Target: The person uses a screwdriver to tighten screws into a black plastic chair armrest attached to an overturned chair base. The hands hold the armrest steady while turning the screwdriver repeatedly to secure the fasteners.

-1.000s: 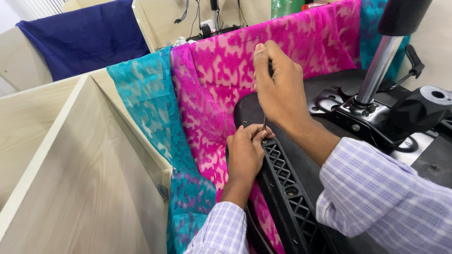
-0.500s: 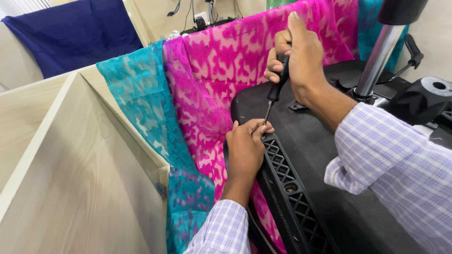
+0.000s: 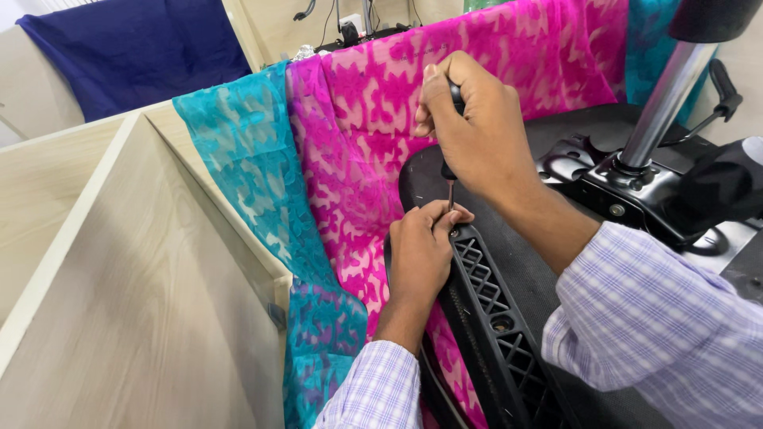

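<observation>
The screwdriver (image 3: 451,171) stands upright in the right hand (image 3: 477,131), gripped tight; the left hand (image 3: 421,250) pinches its tip on the black chair seat (image 3: 509,262).

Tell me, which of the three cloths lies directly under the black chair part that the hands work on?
The pink patterned cloth. The turquoise cloth hangs beside it, and the dark blue cloth is far behind.

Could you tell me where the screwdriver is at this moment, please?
In the head view, the screwdriver stands upright just right of centre, gripped by the right hand, its tip beside the left hand fingertips on the black chair seat.
</observation>
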